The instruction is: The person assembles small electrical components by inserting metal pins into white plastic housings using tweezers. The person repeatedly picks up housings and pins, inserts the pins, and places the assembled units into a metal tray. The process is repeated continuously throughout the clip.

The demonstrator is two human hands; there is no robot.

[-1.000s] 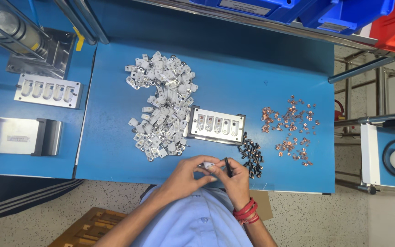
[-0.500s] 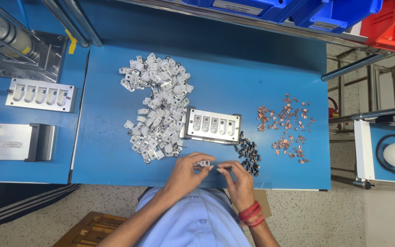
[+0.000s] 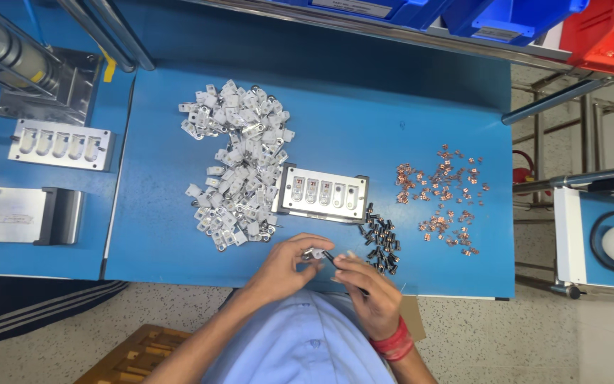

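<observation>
The left hand (image 3: 283, 267) is pinching a small white clip (image 3: 314, 252) over the tabletop (image 3: 364, 135) front edge, while the right hand (image 3: 367, 291) is gripping a small black pin (image 3: 329, 257) touching it, just below the metal fixture (image 3: 322, 194)

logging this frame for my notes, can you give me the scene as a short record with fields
left hand: pinches a small white part
right hand: holds a small black piece at the white part
white pile: behind the left hand
metal fixture: five slots, mid-table
black pieces: right of the hands
copper pieces: scattered far right
table: blue
</observation>
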